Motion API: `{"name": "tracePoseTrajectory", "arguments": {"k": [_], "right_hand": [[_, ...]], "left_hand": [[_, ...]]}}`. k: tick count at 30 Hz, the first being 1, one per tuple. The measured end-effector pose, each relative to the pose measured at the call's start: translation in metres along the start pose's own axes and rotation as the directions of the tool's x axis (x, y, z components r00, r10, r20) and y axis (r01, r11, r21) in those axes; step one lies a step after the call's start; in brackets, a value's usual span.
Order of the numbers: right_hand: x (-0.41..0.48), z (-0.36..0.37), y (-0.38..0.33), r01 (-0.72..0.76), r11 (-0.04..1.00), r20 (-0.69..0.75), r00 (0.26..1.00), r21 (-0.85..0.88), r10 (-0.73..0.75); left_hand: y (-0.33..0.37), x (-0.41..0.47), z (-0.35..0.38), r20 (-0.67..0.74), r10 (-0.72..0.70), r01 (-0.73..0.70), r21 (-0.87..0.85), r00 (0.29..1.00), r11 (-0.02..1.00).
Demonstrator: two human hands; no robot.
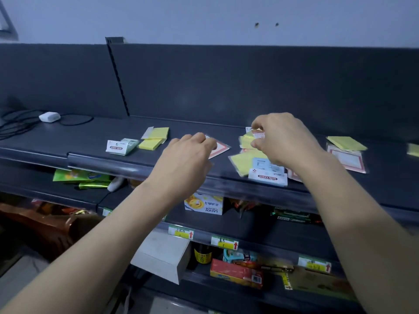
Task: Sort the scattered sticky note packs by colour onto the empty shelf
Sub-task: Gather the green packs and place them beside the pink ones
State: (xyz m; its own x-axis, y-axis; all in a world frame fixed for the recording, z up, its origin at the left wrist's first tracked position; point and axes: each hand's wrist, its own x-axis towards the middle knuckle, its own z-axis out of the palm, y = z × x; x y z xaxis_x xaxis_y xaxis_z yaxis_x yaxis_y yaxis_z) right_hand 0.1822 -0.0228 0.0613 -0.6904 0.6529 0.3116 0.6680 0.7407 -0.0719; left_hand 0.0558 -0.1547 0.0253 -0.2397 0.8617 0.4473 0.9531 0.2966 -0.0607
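Our left hand [188,152], mid-frame, curls onto red-bordered clear-sleeved sticky note pack [219,148], grip unclear; right hand [283,139] pinches yellow wrapped pack [246,139], centre-right, dark shelf [90,137]. We judge packs light, slick: pinch edges.

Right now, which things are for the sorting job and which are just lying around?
For the job: left yellow packs, blue pack, red-bordered pack, held yellow pack pinched by the right hand, top shelf.
Just lying about: white charger, black cable, green packets, price tags.
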Motion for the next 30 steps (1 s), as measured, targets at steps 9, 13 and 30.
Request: {"name": "tracePoseTrajectory", "arguments": {"k": [9, 13, 30], "right_hand": [[0.037, 0.041, 0.037, -0.328, 0.939, 0.280, 0.896, -0.106, 0.344], [0.037, 0.060, 0.045, -0.368, 0.922, 0.432, 0.817, -0.119, 0.382], [0.075, 0.037, 0.061, -0.202, 0.942, 0.367, 0.926, 0.270, 0.094]], "left_hand": [[-0.017, 0.057, 0.026, 0.006, 0.227, -0.225, -0.117, 0.974, 0.967], [-0.015, 0.070, 0.042, 0.041, 0.305, -0.294, -0.171, 0.951, 0.940], [-0.010, 0.087, 0.065, 0.104, 0.125, -0.108, -0.157, 0.987, 0.982]]}}
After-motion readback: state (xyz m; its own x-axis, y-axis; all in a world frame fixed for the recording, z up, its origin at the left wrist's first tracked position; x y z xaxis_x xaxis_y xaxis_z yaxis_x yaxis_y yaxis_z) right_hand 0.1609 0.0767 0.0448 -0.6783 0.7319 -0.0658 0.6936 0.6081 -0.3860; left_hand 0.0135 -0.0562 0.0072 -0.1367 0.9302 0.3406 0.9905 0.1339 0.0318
